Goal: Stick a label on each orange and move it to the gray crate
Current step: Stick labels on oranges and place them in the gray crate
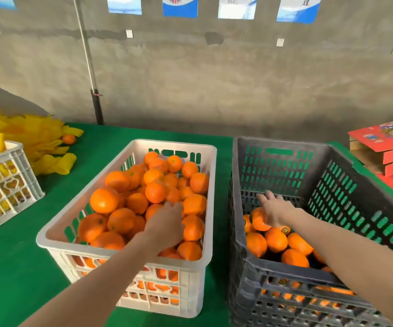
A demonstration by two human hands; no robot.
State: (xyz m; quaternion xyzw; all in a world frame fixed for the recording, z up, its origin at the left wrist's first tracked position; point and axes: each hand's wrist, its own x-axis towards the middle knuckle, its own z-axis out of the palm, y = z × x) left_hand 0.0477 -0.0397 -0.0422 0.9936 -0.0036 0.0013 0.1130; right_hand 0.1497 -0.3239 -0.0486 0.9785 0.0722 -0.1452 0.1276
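L hand (167, 223) is hiding its fingertips among oranges (104, 200), so I'm not making out its grip. Label (285, 230) in gray crate (280, 140) is showing too small to read. Posters (180, 5) + red cartons (384, 142) are getting cut at pic edges.

white crate (210, 185): slatted plastic | gray crate (282, 143): matt plastic | table cover (25, 256): green felt-like cloth

Left hand (167, 223): ahead of and beside its fingers (174, 205), heaped oranges (155, 192) fill the white crate (124, 159) from wall to wall; passage is open only upward. Right hand (275, 208): beyond its fingers (267, 197), bare floor (295, 201) runs to the far wall of the gray crate (278, 171); under the palm and back toward the wrist lie piled oranges (275, 239). Two crate walls part the hands.
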